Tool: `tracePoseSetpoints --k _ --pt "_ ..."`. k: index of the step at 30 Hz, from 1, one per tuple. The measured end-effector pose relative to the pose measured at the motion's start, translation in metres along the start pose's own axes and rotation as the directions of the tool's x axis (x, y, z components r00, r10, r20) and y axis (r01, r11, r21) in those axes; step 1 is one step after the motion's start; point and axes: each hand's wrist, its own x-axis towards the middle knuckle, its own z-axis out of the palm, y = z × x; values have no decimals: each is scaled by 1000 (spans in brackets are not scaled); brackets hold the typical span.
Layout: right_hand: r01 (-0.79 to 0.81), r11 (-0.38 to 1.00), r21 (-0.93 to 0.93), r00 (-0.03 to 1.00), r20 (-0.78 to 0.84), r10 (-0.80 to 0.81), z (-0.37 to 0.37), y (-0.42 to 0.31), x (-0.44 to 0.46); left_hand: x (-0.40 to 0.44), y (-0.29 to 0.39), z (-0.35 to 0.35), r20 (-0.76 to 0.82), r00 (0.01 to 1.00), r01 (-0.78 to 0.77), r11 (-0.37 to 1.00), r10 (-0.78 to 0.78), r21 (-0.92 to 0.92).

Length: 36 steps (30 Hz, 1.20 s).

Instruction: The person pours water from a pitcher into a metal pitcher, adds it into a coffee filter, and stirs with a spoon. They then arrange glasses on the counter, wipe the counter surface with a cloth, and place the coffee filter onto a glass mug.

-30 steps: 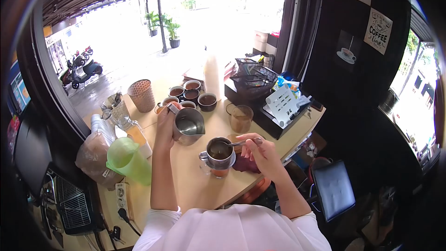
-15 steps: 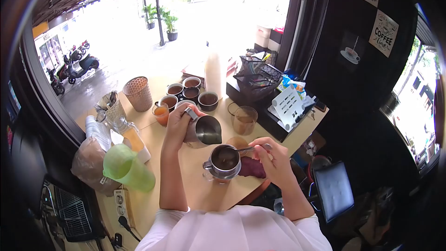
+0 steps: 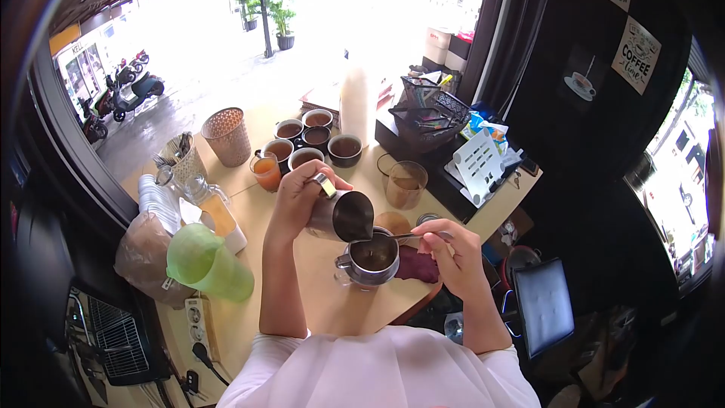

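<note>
My left hand (image 3: 299, 200) is closed round the handle of a metal pitcher (image 3: 326, 219). The pitcher tilts to the right, its spout just above the rim of a metal coffee dripper (image 3: 374, 258). Dark liquid shows inside the dripper, which sits on a clear glass cup mostly hidden beneath it. Between the fingers of my right hand (image 3: 455, 257) is a spoon (image 3: 411, 236), its far end at the dripper's rim. A maroon cloth (image 3: 417, 264) lies just right of the dripper.
Several cups (image 3: 345, 151) of brown drink stand together behind, beside a glass of orange-brown drink (image 3: 266, 174). A glass mug (image 3: 405, 187) stands near a black organiser (image 3: 430, 121). At left are a green pitcher (image 3: 208, 261), a woven basket (image 3: 226, 138) and a power strip (image 3: 198, 325).
My left hand has brought the pitcher's spout closer over the dripper and tipped it further. The spoon has risen from inside the dripper toward its rim. The camera view has shifted slightly.
</note>
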Motion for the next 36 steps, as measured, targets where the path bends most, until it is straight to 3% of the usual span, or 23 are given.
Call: tracePoseSetpoints --k 23,26,32,36 --pt "56 998 17 998 -13 -55 2 8 -3 -3 7 2 62 997 -55 995 49 88" --pt "-14 1000 24 1000 -20 14 0 4 -3 -3 7 1 52 996 -76 994 72 74" --pt "113 992 -53 994 9 -112 3 10 -2 -3 9 0 24 999 -38 993 36 107" --pt "86 994 -64 995 -39 -89 4 8 -1 -4 7 -1 24 998 -53 992 51 113"
